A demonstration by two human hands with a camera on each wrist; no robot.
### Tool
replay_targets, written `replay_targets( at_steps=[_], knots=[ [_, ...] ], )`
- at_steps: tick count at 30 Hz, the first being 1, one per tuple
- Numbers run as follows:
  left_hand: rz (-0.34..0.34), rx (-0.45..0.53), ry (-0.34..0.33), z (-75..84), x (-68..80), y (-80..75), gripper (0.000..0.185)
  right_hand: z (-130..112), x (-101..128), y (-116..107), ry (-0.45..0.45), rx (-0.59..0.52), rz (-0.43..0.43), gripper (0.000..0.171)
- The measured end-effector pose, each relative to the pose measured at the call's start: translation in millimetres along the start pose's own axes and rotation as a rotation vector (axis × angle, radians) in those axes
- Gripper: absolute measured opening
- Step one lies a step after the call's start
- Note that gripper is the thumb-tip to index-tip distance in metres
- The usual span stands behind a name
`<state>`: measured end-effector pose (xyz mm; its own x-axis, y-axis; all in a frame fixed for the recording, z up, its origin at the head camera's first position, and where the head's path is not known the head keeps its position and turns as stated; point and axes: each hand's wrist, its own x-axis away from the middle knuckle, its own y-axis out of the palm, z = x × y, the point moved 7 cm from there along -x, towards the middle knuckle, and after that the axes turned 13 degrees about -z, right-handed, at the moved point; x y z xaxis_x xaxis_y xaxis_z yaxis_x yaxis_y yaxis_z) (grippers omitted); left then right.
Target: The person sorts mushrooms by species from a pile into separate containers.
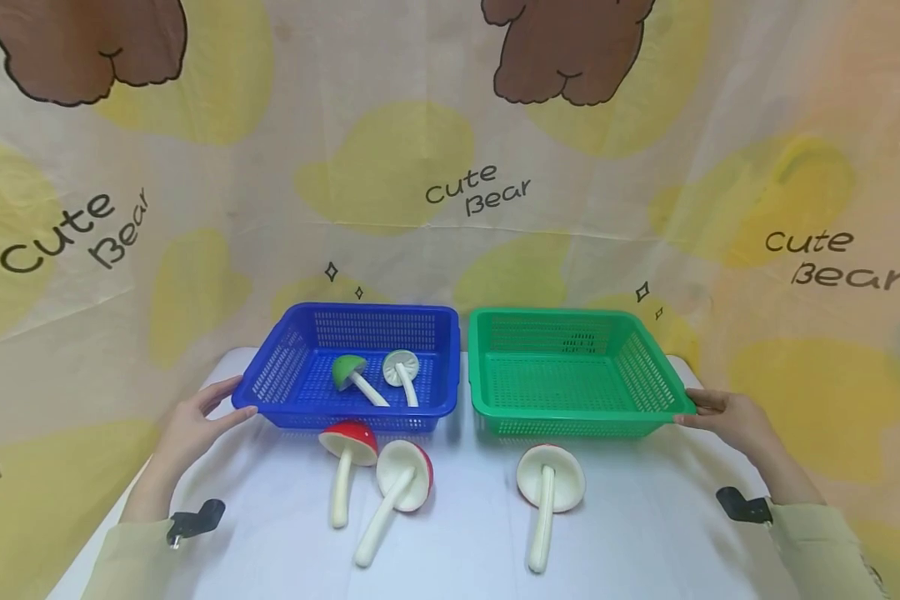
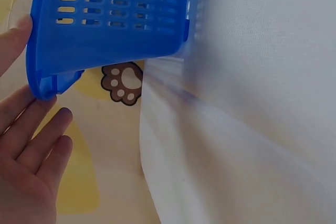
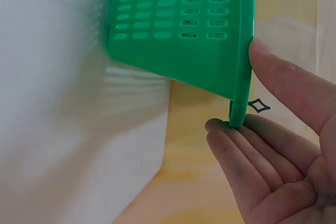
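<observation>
At the left, my left hand (image 1: 195, 425) holds the rim corner of a blue plastic basket (image 1: 360, 414), thumb and fingertips on the edge. Mirroring it, my right hand (image 1: 735, 423) pinches the outer rim corner of a green plastic basket (image 1: 581, 416). The right wrist view shows the thumb (image 3: 286, 77) against the green rim and fingertips at its lower corner. Inside the blue basket lie a green-capped toy mushroom (image 1: 348, 369) and another toy mushroom (image 1: 401, 367), its pale underside showing. No item is visible in the green basket.
Two red-capped toy mushrooms (image 1: 351, 437) (image 1: 417, 483) lie on the white tablecloth (image 1: 465, 533) before the blue basket. A third toy mushroom (image 1: 543, 517) lies before the green one, underside up. A bear-print cloth (image 1: 450, 267) hangs behind.
</observation>
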<state>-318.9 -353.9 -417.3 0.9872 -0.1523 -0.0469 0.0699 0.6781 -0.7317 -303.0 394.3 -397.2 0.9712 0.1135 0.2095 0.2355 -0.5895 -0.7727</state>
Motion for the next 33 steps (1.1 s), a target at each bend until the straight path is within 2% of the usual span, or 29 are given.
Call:
replay_targets(
  at_steps=[5,7,9,12,15,18,23,27,33],
  knots=[
    [0.029,-0.020,0.008,2.8,0.9,-1.4,0.072,2,-2,0,0.015,-0.017,-0.007,0.082],
    [0.073,-0.012,0.016,5.8,3.1,-2.1,0.070,3,-2,-1,0.020,-0.013,-0.009,0.082],
    [0.146,-0.012,0.042,10.4,6.8,-2.7,0.066,3,-3,-1,0.022,-0.010,-0.010,0.083],
    [0.264,0.026,0.129,19.5,14.2,-2.3,0.054,2,-2,-1,0.028,-0.003,-0.012,0.083],
    [0.297,0.066,0.204,27.4,21.3,3.3,0.043,2,-2,-1,0.028,-0.002,-0.013,0.082],
    [0.215,0.110,0.214,32.2,25.9,15.4,0.035,1,-1,0,0.030,0.002,-0.014,0.082],
    [0.027,0.087,0.173,36.0,26.5,42.5,0.029,1,0,-1,0.030,0.007,-0.013,0.081],
    [-0.056,0.114,0.181,36.4,25.2,64.7,0.026,2,0,-1,0.037,0.006,-0.016,0.082],
    [-0.204,0.214,0.144,32.9,22.9,98.7,0.030,2,0,0,0.035,0.003,-0.020,0.082]
  ],
)
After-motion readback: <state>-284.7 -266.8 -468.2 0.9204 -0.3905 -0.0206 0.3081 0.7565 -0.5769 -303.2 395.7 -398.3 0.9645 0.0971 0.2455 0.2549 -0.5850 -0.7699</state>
